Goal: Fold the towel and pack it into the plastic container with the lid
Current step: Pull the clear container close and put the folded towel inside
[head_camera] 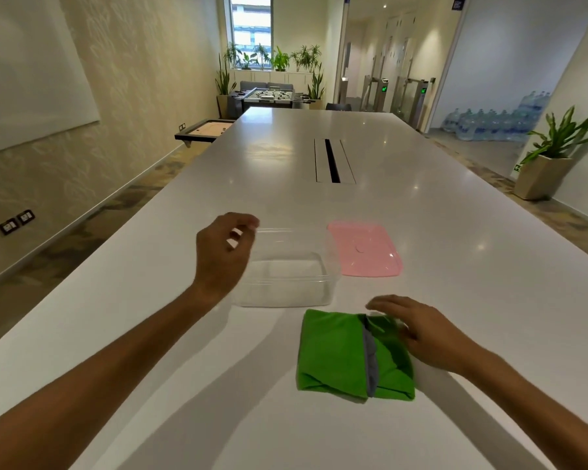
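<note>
Lifting the folded green towel, low centre-right of frame, I should pinch all layers together so it drops flat into the clear container just above it. My right hand rests spread on the towel; my left hand hovers loosely curled, empty, over the container's left rim. The pink lid waits right of it.

long white table, window, potted plants

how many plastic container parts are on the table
2. The clear rectangular plastic container sits open under the left hand; the pink plastic lid lies flat just right of it, beyond the folded green towel.
</note>
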Tool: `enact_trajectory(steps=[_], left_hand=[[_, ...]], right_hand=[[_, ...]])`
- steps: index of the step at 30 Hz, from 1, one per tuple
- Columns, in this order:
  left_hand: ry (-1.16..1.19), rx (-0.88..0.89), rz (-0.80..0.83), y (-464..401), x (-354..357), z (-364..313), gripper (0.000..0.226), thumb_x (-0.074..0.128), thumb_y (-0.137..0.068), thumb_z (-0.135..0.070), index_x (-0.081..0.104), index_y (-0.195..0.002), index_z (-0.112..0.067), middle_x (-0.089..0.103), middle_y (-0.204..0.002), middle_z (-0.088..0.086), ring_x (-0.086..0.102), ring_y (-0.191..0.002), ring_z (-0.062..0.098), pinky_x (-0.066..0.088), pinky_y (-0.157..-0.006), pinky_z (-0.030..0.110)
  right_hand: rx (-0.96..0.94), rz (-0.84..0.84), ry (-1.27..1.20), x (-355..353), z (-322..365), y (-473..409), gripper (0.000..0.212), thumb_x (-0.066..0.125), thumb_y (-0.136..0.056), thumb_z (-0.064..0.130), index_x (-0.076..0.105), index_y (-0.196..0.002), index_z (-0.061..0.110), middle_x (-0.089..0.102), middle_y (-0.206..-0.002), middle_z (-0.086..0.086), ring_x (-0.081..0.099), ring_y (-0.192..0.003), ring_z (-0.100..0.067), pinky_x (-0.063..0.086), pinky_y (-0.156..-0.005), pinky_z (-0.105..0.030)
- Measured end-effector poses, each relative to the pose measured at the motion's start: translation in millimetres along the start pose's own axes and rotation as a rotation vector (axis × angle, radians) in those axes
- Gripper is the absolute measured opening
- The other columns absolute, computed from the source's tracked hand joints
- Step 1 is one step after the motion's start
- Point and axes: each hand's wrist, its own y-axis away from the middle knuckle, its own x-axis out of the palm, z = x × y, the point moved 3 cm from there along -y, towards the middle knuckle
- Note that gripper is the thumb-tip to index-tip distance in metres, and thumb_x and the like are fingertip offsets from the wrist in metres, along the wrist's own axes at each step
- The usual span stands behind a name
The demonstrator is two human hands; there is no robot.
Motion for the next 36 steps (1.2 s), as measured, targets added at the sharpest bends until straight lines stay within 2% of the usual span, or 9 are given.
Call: enact_trajectory(steps=[3,6,10,14,19,28,31,33,36], left_hand=[[-0.027,0.282,0.198,29.6,4.0,-25.7,0.016,0.058,-0.081,-0.001,0.07,-0.09,-0.005,0.069,-0.089,0.004,0.063,-0.076,0.011,0.05,-0.065,0.018],[-0.134,0.472,0.411,60.5,18.0,-23.9,0.018,0.058,-0.078,-0.004,0.071,-0.09,-0.007,0.07,-0.091,0.006,0.066,-0.082,0.018,0.054,-0.072,0.027],[-0.252,0.606,0.713,93.7,39.0,-10.5,0.022,0.058,-0.077,-0.012,0.07,-0.096,-0.014,0.071,-0.097,0.002,0.066,-0.085,0.019,0.056,-0.058,0.032],[-0.36,0.666,0.92,113.1,51.8,6.2,0.037,0.055,-0.083,-0.019,0.059,-0.12,-0.017,0.062,-0.126,0.004,0.059,-0.113,0.022,0.053,-0.088,0.029],[-0.306,0.57,1.005,120.3,54.9,13.9,0.044,0.053,-0.091,-0.018,0.05,-0.135,-0.018,0.05,-0.142,0.0,0.04,-0.135,0.019,0.025,-0.112,0.022],[-0.173,0.334,0.974,131.5,55.7,19.8,0.037,0.039,-0.098,-0.026,0.052,-0.132,-0.024,0.051,-0.14,-0.011,0.036,-0.136,0.006,0.029,-0.113,0.024],[0.063,0.097,0.928,120.2,50.7,7.4,0.033,0.041,-0.097,-0.012,0.057,-0.123,-0.025,0.06,-0.126,-0.008,0.052,-0.12,0.008,0.041,-0.102,0.029],[0.207,-0.036,0.856,107.8,49.1,1.1,0.031,0.041,-0.094,-0.007,0.061,-0.115,-0.016,0.066,-0.113,0.001,0.061,-0.105,0.016,0.048,-0.092,0.035],[0.392,-0.27,0.675,87.2,47.0,-8.9,0.027,0.043,-0.095,-0.004,0.064,-0.109,-0.013,0.069,-0.102,0.004,0.063,-0.099,0.02,0.053,-0.084,0.031]], right_hand=[[-0.131,0.083,0.227,3.1,5.9,15.3,0.07,0.041,-0.074,0.007,0.042,-0.141,0.029,0.045,-0.145,0.005,0.046,-0.129,-0.017,0.034,-0.104,-0.024],[-0.27,0.139,0.433,21.3,0.3,24.2,0.084,0.063,-0.069,0.012,0.031,-0.144,0.033,0.044,-0.147,0.004,0.052,-0.125,-0.019,0.044,-0.101,-0.032],[-0.325,0.19,0.473,30.5,0.1,26.9,0.09,0.066,-0.07,0.032,0.02,-0.147,0.038,0.031,-0.154,0.009,0.044,-0.132,-0.017,0.04,-0.105,-0.036],[-0.386,0.156,0.458,32.7,2.6,27.2,0.079,0.063,-0.077,0.034,0.025,-0.146,0.037,0.032,-0.153,0.012,0.042,-0.133,-0.014,0.04,-0.106,-0.036],[-0.399,0.095,0.268,32.1,0.2,29.4,0.056,0.042,-0.087,0.029,0.035,-0.143,0.035,0.035,-0.151,0.012,0.043,-0.132,-0.013,0.041,-0.105,-0.036],[-0.341,0.108,0.0,35.3,-7.0,25.3,0.041,0.042,-0.093,0.042,0.045,-0.135,0.038,0.041,-0.146,0.021,0.034,-0.135,-0.004,0.028,-0.108,-0.032],[-0.226,0.098,-0.269,26.6,-3.6,21.2,0.04,0.044,-0.088,0.04,0.051,-0.127,0.04,0.049,-0.138,0.015,0.036,-0.132,-0.006,0.027,-0.108,-0.027],[-0.098,0.082,-0.625,17.4,1.0,16.0,0.035,0.051,-0.085,0.031,0.062,-0.117,0.034,0.06,-0.128,0.009,0.05,-0.124,-0.011,0.037,-0.104,-0.028],[0.0,0.028,-1.159,-1.8,13.2,-0.7,0.023,0.069,-0.072,0.026,0.076,-0.093,0.02,0.075,-0.096,-0.001,0.069,-0.092,-0.015,0.053,-0.08,-0.025]])
